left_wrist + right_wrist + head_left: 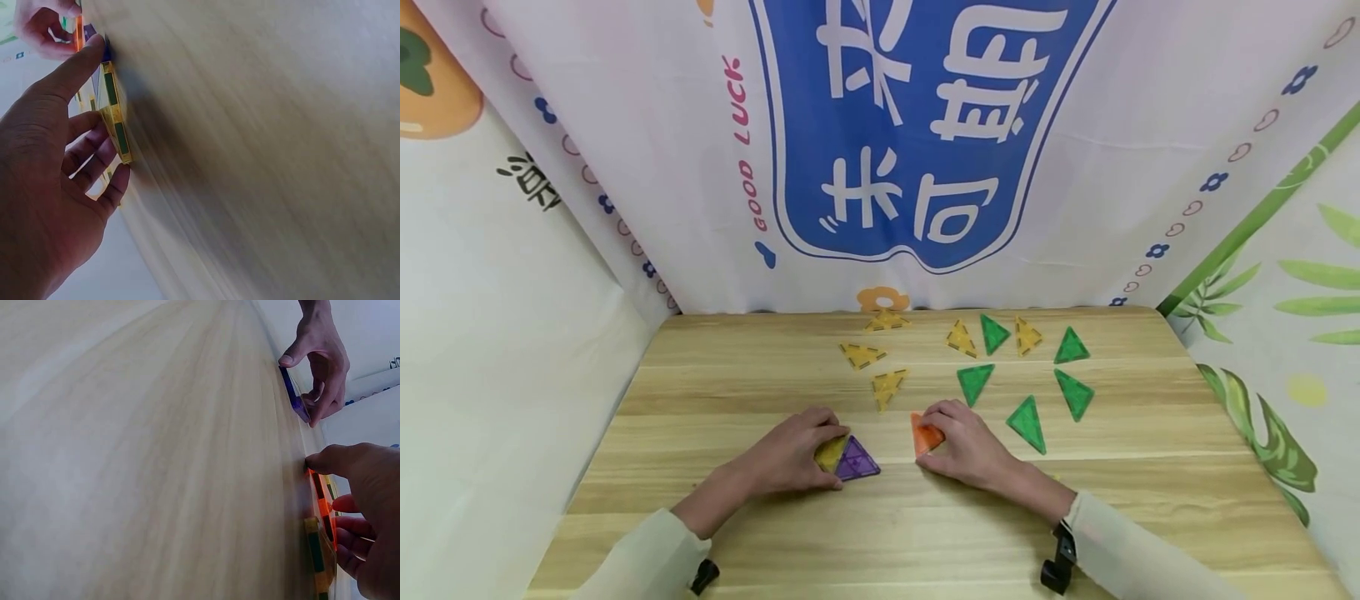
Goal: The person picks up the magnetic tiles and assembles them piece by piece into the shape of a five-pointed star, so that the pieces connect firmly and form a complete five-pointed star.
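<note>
My left hand (pixel 801 450) grips a yellow triangular magnetic tile (pixel 830 454) between thumb and fingers. Edge to edge with it lies a purple triangular tile (pixel 856 461), and the thumb tip reaches its near corner. In the left wrist view the yellow tile's edge (pixel 117 119) sits on the wood, with the fingers along it. To the right, my right hand (pixel 966 446) pinches an orange triangular tile (pixel 927 435), partly covered by the fingers. The right wrist view shows the orange tile's edge (pixel 322 503) at the tabletop, apart from the purple tile (pixel 295 397).
Several loose yellow tiles (pixel 889 387) and green tiles (pixel 1028 423) lie flat beyond the hands on the wooden table (pixel 715 379). Another yellow tile (pixel 317 559) is close to my right hand, mostly hidden under the forearm in the head view. A printed curtain (pixel 700 208) borders the back.
</note>
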`<state>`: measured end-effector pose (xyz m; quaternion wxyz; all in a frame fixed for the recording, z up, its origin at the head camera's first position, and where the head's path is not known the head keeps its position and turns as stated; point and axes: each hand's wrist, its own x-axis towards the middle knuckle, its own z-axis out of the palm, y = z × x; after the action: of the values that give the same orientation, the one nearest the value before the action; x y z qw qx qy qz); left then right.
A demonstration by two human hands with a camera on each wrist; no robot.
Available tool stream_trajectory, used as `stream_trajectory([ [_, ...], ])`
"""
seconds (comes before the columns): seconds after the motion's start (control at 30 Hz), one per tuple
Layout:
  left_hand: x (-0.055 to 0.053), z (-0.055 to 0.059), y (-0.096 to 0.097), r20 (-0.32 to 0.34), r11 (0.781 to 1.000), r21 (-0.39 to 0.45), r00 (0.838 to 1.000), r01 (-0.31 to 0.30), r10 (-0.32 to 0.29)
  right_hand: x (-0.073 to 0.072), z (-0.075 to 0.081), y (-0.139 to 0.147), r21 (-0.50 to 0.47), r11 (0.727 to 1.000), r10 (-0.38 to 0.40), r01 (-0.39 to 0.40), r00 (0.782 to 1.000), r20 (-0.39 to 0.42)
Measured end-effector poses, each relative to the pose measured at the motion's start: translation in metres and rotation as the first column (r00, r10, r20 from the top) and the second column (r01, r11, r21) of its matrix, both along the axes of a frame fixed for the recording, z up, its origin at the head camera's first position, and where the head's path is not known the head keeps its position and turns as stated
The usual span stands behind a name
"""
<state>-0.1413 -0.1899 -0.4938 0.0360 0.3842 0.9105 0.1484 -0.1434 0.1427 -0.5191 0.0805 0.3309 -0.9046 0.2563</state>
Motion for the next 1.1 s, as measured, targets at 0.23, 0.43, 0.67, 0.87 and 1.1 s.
stream_trajectory([
  [0.23, -0.004, -0.001, -0.005, 0.033, 0.999, 0.040, 0.999, 0.005, -0.006, 0.001, -0.003, -0.005, -0.038, 0.999, 0.004, -0.005, 1.000, -0.015],
  [0.43, -0.007, 0.000, -0.008, 0.050, 0.999, 0.043, 0.998, 0.026, -0.029, 0.004, 0.000, -0.021, -0.046, 0.997, 0.065, -0.064, 0.997, 0.034],
  [0.67, -0.010, 0.002, -0.009, 0.075, 0.999, 0.019, 0.996, 0.044, -0.046, 0.007, 0.001, -0.043, -0.028, 0.993, 0.118, -0.116, 0.991, 0.057],
  [0.87, -0.011, 0.003, -0.011, 0.089, 0.998, 0.012, 0.994, 0.054, -0.055, 0.011, -0.002, -0.059, -0.019, 0.985, 0.170, -0.170, 0.984, 0.045],
  [1.1, -0.011, 0.005, -0.018, 0.038, 0.997, 0.019, 0.996, 0.079, -0.080, 0.018, -0.002, -0.067, -0.015, 0.984, 0.180, -0.179, 0.982, 0.062],
])
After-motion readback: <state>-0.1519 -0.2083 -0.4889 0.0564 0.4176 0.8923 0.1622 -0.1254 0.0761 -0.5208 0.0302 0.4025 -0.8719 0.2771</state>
